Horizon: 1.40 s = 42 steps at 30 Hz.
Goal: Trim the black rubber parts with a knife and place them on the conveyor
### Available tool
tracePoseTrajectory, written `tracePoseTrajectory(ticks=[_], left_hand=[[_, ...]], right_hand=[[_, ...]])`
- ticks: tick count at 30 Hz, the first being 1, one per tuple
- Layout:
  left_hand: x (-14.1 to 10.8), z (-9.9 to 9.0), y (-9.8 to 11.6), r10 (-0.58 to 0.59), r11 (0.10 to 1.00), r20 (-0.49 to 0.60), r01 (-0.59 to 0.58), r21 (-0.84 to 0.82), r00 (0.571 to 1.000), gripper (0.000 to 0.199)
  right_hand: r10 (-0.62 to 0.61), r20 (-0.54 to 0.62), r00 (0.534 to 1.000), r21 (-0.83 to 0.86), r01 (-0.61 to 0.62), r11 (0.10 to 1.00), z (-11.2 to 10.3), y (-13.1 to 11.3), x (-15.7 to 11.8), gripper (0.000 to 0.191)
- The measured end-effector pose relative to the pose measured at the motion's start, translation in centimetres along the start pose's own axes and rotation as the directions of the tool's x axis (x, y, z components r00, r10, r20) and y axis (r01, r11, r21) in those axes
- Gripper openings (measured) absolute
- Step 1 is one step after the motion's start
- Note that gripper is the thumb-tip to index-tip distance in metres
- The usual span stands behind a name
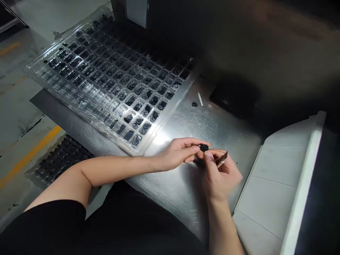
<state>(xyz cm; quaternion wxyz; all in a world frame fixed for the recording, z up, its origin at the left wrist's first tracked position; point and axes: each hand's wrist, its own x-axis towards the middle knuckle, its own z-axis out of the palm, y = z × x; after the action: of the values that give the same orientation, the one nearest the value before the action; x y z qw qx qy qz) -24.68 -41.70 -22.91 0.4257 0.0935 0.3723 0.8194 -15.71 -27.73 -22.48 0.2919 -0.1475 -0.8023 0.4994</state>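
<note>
Black round part point(204, 147) was held above a brushed metal table point(170, 193), where a clear pocketed tray point(162, 124) of dark pieces sat to the left and a pale panel point(273, 163) stood on the right. Beyond, a yellow stripe point(34, 154) crossed the floor. The hands nearly met: the left hand point(183, 153) pinched the part's edge, while the right hand point(221, 173), gripping a thin brown strip point(223, 158), met it from below with its fingertips.
</note>
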Motion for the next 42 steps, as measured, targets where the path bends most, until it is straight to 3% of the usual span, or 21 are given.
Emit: tracePoseTrajectory(ticks=[11, 19, 24, 30, 36, 42], left_hand=[[-0.2, 0.2, 0.0, -0.050, 0.995, -0.054, 0.055, 0.082, 0.997, 0.064], [-0.3, 0.3, 0.6, -0.024, 0.993, -0.079, 0.032, 0.110, 0.997, 0.049], [-0.4, 0.3, 0.8, -0.035, 0.987, -0.103, 0.051, 0.155, 0.994, 0.046], [-0.5, 0.3, 0.6, -0.055, 0.988, -0.115, 0.070, 0.134, 0.992, 0.048], [-0.5, 0.4, -0.2, -0.104, 0.991, -0.095, 0.111, 0.081, 0.990, 0.062], [0.2, -0.2, -0.6, -0.028, 0.996, -0.053, 0.033, 0.087, 0.998, 0.063]], right_hand=[[-0.001, 0.040, 0.999, -0.007, 0.002, 1.000, -0.7, -0.3, -0.2, 0.025], [0.000, 0.069, 0.998, 0.044, -0.003, 0.999, -0.8, -0.4, -0.1, 0.017], [0.058, 0.029, 0.998, 0.029, -0.059, 0.998, -1.0, -0.7, -0.1, 0.016], [0.043, 0.032, 0.999, 0.017, -0.044, 0.999, -1.1, -0.3, -0.1, 0.020], [0.016, -0.015, 1.000, 0.026, -0.015, 1.000, -1.4, 0.3, -0.2, 0.023], [0.227, -0.072, 0.971, 0.077, -0.222, 0.972, -2.1, 2.0, -0.7, 0.039]])
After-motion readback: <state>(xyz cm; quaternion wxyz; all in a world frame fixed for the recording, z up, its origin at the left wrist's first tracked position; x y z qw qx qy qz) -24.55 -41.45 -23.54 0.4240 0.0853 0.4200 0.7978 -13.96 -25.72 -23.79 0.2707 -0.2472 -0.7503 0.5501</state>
